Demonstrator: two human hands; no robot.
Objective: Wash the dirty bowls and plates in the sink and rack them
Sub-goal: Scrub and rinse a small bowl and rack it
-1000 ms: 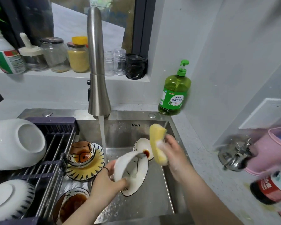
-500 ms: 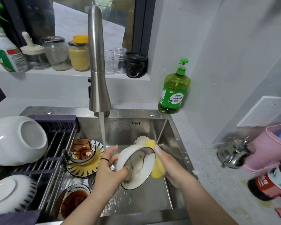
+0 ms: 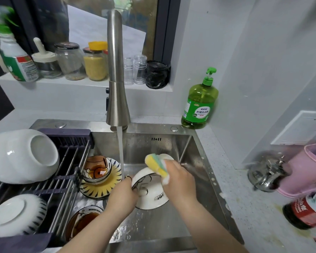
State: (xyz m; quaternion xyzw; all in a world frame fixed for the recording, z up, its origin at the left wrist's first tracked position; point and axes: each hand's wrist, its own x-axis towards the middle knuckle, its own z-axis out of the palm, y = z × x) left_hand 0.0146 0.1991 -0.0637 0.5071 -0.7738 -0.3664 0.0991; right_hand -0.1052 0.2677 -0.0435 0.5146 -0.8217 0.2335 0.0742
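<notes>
sink [image 3: 199, 181] right-front floor: bare, open to a hand | left side: stacked dirty dishes [image 3: 98, 177] block | centre above: faucet [image 3: 117, 73] and water stream | rack [image 3: 66, 172]: two bowls, bare bars between

We take the green dish-soap bottle [image 3: 199, 103] as our landmark — it stands upright in the counter corner against the white wall. Left of it, on the window ledge, we see a crumpled black bag [image 3: 157, 74], then two clear plastic cups [image 3: 135, 70], a jar of yellow grains [image 3: 95, 64], an almost empty glass jar [image 3: 69, 61], a lidded pot with a white knob [image 3: 45, 63] and a green-labelled white bottle [image 3: 16, 57]. Right of the soap and nearer us sit a shiny steel kettle [image 3: 266, 173], a pink tub [image 3: 305, 168] just beside it, and a dark cola bottle [image 3: 306, 209] — tilted, partly cut off.
</notes>
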